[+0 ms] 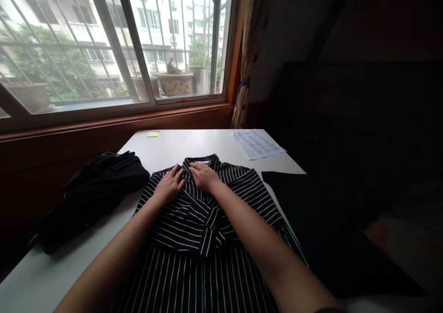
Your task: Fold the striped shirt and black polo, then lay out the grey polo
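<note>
A black shirt with white stripes [197,276] lies spread on the table, its collar at the far end and its sleeves folded across the front. My left hand [169,185] rests on the shirt's left shoulder, just beside the collar, fingers spread. Across from it, my right hand [205,177] lies on the front of the collar [214,162], its fingers stretched to the left. The fingertips of both hands are close together but apart. Part of the right side of the shirt is hidden under my right forearm.
Dark bundled clothing [104,179] lies on the white table [187,140] at left. A dark flat cloth [321,230] hangs over the right edge. Printed sheets [258,143] and a yellow sticky note [153,133] sit at the back, below a barred window [166,36].
</note>
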`<action>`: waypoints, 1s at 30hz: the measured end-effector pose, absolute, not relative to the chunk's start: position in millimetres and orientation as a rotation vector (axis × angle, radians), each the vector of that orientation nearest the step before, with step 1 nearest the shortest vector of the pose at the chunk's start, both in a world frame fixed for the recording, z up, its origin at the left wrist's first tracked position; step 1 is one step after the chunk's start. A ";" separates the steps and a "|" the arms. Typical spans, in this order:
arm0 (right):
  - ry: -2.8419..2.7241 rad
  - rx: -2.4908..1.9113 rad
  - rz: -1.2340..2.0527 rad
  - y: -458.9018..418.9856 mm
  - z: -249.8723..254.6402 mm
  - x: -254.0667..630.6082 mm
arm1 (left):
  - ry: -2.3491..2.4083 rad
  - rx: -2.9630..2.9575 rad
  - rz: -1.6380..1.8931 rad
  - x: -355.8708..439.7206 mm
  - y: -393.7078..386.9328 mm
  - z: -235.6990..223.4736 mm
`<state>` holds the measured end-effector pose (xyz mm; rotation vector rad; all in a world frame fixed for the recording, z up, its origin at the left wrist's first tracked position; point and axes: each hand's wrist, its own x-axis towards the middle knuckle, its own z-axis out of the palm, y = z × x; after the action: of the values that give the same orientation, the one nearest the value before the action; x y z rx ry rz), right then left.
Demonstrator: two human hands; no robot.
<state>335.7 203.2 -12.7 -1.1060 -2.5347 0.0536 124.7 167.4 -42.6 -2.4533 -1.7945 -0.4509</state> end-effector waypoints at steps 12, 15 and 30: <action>-2.553 -1.398 0.143 223.3 -31.0 304.3 | -1.908 -2.423 -0.332 125.4 171.7 -47.2; -2.546 -1.424 0.149 222.7 -32.8 303.3 | -1.941 -2.402 -0.321 126.6 171.4 -46.5; -2.518 -1.372 0.078 213.4 -27.5 309.4 | -1.854 -2.462 -0.401 128.7 198.0 -45.9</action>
<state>309.4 213.4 -27.5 -1.3723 -2.5178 0.0782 128.7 198.0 -45.9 -2.4623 -1.8538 -0.4014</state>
